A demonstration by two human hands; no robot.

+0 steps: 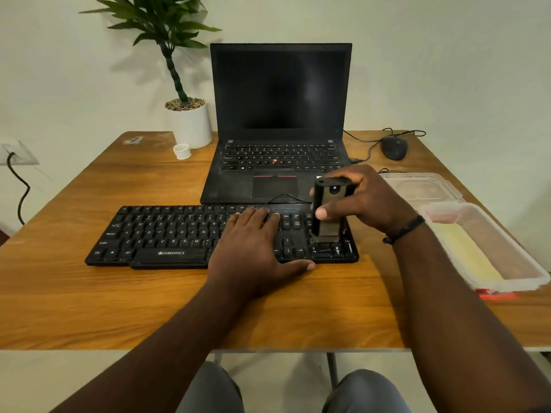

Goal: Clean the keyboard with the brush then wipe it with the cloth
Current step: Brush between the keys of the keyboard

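Head view: two hands at a black keyboard on a wooden counter.

Nearest, the left hand (256,248) lies flat, fingers straight, on the keyboard (167,234); its thumb rests on the counter (89,293). Right hand (366,201) has its grip closed round an upright black brush (328,213) set on the keyboard's right end. Just right, a clear tub (507,251) holds a yellow cloth (465,251). Beyond stand a laptop (280,114), mouse (394,147) and potted plant (185,114).

Keyboard (185,236) on table (89,293), laptop (277,126) behind it, container (489,248) to its right
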